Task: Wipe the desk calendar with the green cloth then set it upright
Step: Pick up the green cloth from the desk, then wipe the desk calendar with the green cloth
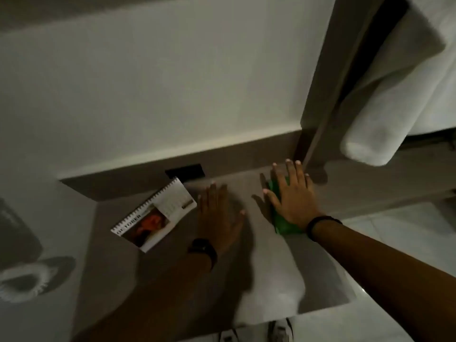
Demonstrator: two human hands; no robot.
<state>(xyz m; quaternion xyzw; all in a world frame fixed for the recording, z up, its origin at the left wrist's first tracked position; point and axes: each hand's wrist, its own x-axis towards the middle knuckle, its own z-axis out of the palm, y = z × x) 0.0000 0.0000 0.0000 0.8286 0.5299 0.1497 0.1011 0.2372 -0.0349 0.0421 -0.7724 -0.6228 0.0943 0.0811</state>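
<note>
The desk calendar (pixel 154 214) lies flat on the grey-brown desk top (pixel 320 275), toward its left side, turned at an angle so that its white spiral binding runs along the upper-left edge. Its upward face shows a reddish-orange picture on the lower half and a printed grid of dates on the upper half. Just beside its right corner, the left hand (pixel 219 218) rests palm down on the desk with the fingers spread and apart, gripping nothing; whether a fingertip touches the calendar's edge is too blurred to tell. A dark watch (pixel 204 251) sits on that wrist. Further right, well apart from the calendar, the right hand (pixel 292 201) presses flat, fingers splayed, on the green cloth (pixel 283 223), which is bunched under the palm and shows at the heel of the hand and between the fingers. A dark band (pixel 320 222) circles the right wrist. Behind the calendar a black rectangular opening (pixel 185 172) is set in the low back rail of the desk. A pale wall (pixel 172 82) rises behind, and rolled white fabric (pixel 370 134) lies at the upper right.
</note>
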